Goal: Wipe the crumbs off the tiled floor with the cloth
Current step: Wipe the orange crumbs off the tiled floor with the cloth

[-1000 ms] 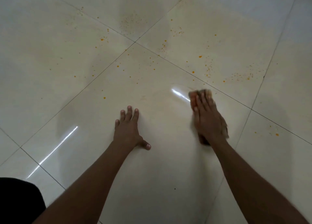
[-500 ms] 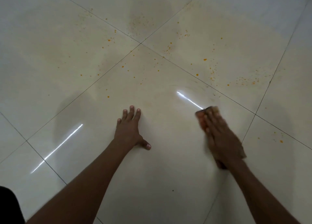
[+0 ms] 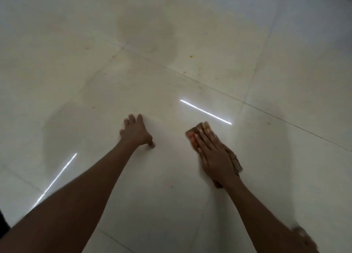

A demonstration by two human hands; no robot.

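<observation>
My right hand lies flat with straight fingers on an orange-brown cloth, pressing it to the glossy cream tiled floor. The cloth shows past my fingertips and along the right side of my hand. My left hand is planted on the same tile to the left, fingers spread, holding nothing. Orange crumbs are mostly blurred; one clear crumb lies on the far tile, and fainter specks are scattered around it and to the left.
Thin grout lines cross the floor diagonally. Two bright streaks of reflected light lie on the tiles. A dark bit of clothing shows at the lower left edge. The whole frame is motion-blurred.
My right hand and the cloth have slid toward me and leftward, closer to my left hand. The view has swung, blurring the crumbs. My left hand stays planted.
</observation>
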